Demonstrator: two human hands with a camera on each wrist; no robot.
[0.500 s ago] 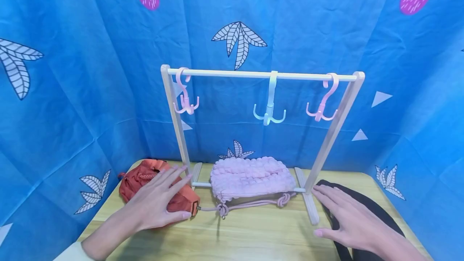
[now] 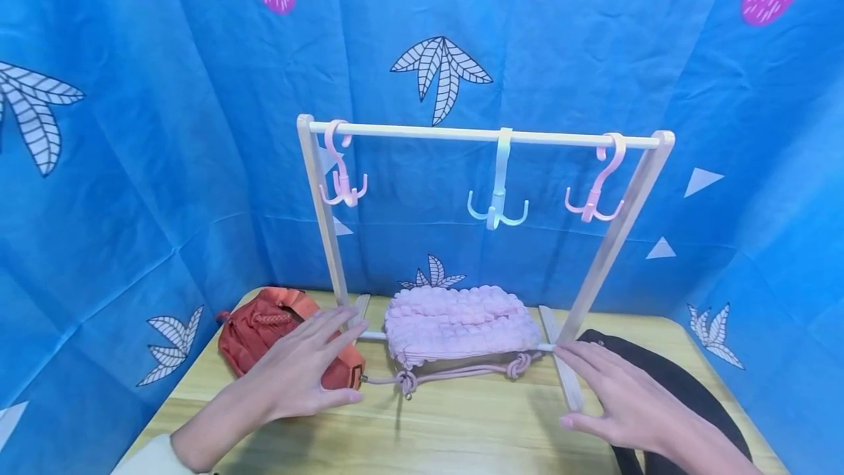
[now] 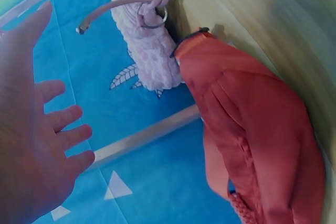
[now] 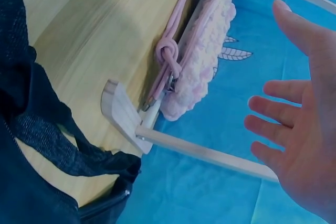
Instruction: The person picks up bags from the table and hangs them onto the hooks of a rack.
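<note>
My left hand (image 2: 300,369) is held over a red fabric bag (image 2: 253,332) with an orange strap, its fingers spread and fairly straight. The left wrist view shows that hand (image 3: 37,140) apart from the red bag (image 3: 262,129). On the other side, my right hand (image 2: 626,398) hovers near a black bag (image 2: 686,380), fingers extended and thumb out. Nothing is in the right hand (image 4: 299,124) in its wrist view. Between the hands lies a pink puffy bag (image 2: 461,325) with a knotted cord strap (image 2: 461,371), at the foot of a wooden rack (image 2: 603,266).
From the rack's top bar (image 2: 422,132) hang a pink hook (image 2: 343,182) at left, a light blue hook (image 2: 499,189) and another pink hook (image 2: 596,193) at right. A patterned blue cloth (image 2: 422,255) surrounds the wooden table (image 2: 461,431) on the back and sides.
Both hands have drifted slightly inward, the left one rightward and the right one leftward. The head view has shifted a little. The bags and hooks stay in place.
</note>
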